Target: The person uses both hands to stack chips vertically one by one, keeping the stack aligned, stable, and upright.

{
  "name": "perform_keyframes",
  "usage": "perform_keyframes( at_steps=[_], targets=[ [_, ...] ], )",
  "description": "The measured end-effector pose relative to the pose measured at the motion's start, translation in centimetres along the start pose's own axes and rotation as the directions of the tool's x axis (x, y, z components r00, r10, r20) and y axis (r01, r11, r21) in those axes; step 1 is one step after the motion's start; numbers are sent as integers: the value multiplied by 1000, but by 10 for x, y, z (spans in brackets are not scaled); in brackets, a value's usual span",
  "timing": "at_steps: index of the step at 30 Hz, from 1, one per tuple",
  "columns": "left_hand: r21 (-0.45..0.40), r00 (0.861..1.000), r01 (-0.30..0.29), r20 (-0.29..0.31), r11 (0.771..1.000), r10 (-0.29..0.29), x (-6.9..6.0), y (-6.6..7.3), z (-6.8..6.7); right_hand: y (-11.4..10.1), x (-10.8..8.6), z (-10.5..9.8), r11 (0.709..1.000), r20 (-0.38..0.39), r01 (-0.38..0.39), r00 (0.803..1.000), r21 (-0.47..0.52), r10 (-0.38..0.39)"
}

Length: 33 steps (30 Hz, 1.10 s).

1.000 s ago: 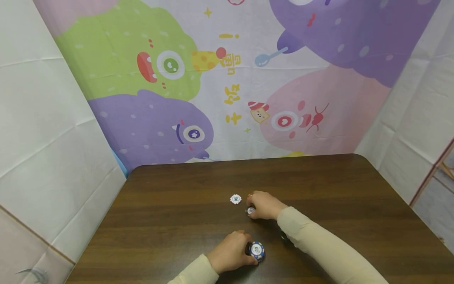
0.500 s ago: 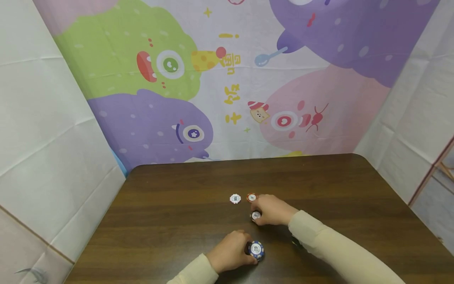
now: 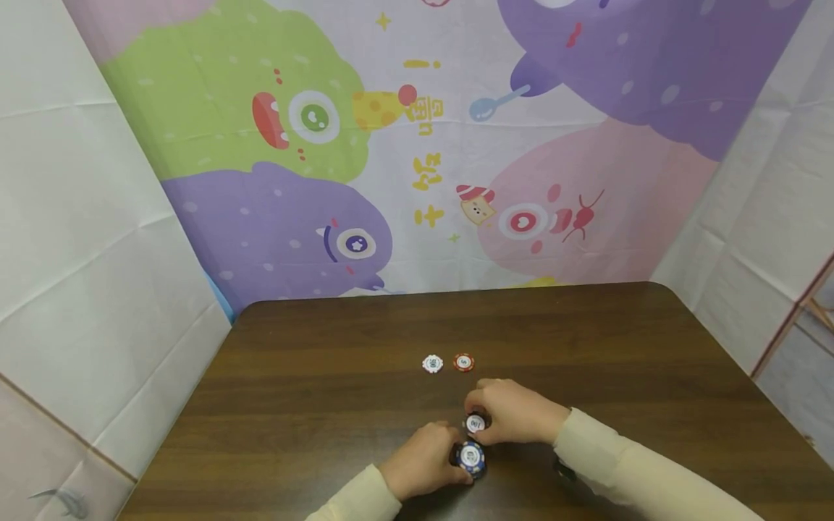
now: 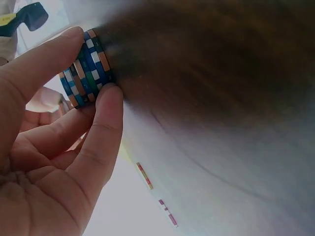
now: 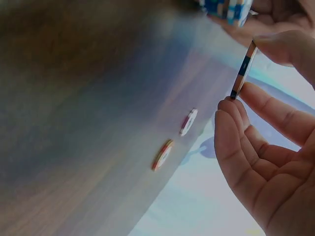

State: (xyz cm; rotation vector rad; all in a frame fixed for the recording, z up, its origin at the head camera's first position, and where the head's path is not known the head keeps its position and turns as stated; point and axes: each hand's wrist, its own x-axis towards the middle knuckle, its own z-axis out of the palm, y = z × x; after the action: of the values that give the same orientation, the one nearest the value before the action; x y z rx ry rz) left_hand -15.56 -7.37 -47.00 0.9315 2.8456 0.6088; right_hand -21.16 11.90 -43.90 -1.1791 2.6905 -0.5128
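Near the front of the table, my left hand grips a short stack of poker chips, with a blue and white one on top. In the left wrist view, thumb and fingers hold the stack by its edges. My right hand, just beyond the stack, pinches one dark poker chip marked 100. Seen edge-on in the right wrist view, this chip is black and tan. Farther back, a white poker chip and a red poker chip lie flat side by side, apart from both hands.
The dark wooden table has rounded far corners. A cartoon-printed cloth hangs behind its far edge, and pale panels stand at both sides.
My right hand has drawn back toward the stack with the dark chip, leaving the red chip uncovered beside the white one. My left hand and the stack have stayed in place.
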Motion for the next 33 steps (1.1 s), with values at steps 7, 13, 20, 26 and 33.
perform_keyframes(
  at_steps=[7, 13, 20, 26, 33],
  targets=[
    [-17, 1000, 18, 6, 1000, -18, 0, 0, 0, -11, -13, 0, 999, 11, 36, 999, 29, -36],
    [-32, 999, 38, 23, 999, -37, 1, 0, 0, -19, -19, 5, 998, 3, 59, 998, 29, -59],
    [-28, 1000, 24, 7, 999, -23, 1, 0, 0, -22, -22, 15, 995, -13, 92, 996, 33, -92],
    [-41, 999, 38, 21, 998, -37, 3, 0, 0, -23, -22, 18, 995, -23, 90, 996, 44, -89],
    [-55, 999, 45, 30, 997, -44, 2, 0, 0, -24, -21, 19, 995, -50, 99, 994, 16, -99]
  ],
)
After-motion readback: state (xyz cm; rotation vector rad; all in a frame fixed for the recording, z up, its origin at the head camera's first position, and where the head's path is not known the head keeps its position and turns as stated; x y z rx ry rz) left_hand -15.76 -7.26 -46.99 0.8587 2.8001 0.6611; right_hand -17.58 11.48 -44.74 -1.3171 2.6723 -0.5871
